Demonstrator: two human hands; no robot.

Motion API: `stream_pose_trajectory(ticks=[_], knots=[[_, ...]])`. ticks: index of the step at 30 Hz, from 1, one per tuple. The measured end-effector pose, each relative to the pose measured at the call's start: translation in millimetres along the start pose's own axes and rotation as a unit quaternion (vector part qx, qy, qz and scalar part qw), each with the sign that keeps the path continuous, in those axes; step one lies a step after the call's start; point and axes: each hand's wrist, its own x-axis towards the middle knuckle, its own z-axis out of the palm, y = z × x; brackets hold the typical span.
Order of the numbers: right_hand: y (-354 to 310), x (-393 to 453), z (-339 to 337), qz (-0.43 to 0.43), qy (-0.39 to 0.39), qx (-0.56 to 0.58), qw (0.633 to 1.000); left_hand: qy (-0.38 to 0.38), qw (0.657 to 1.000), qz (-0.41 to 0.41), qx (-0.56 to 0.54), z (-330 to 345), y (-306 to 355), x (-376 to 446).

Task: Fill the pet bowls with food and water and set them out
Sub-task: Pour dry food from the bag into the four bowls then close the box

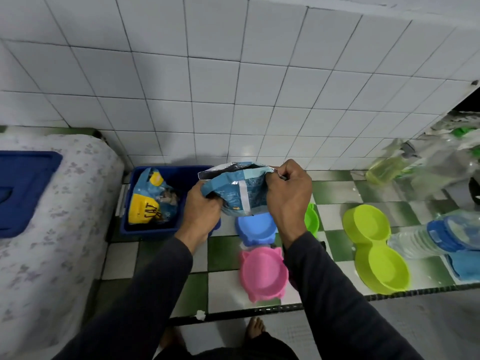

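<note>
Both my hands hold a light blue pet food bag (237,189) above the counter, its silver-lined mouth open at the top. My left hand (204,213) grips the bag's left edge and my right hand (288,193) pinches its top right corner. Below the bag sits a blue bowl (255,228), and nearer to me a pink cat-shaped bowl (263,274). A small green bowl (311,219) shows partly behind my right wrist. A lime green double bowl (374,245) lies to the right. Beside it lies a clear water bottle (426,236) with a blue label.
A dark blue bin (145,229) at the left holds a yellow and blue cat food bag (150,201). Left of it stands a cloth-covered block with a blue lid (23,190). Clear bottles (387,165) crowd the back right. The checkered counter's front edge (259,311) runs just before my feet.
</note>
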Motion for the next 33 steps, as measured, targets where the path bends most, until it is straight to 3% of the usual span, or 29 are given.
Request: stream_pose_trajectory(ticks=[15,20,33], knots=[[68,68,-99,-0.032,-0.037,-0.035,0.998,0.042,0.997,-0.056,-0.012,148,-36,-38],[84,74,-106,-0.03,-0.043,-0.067,0.996,0.042,0.996,-0.074,0.01,170,-54,-36],[102,80,-107,-0.033,-0.048,-0.152,0.987,-0.001,0.982,-0.164,-0.091,194,-82,-28]])
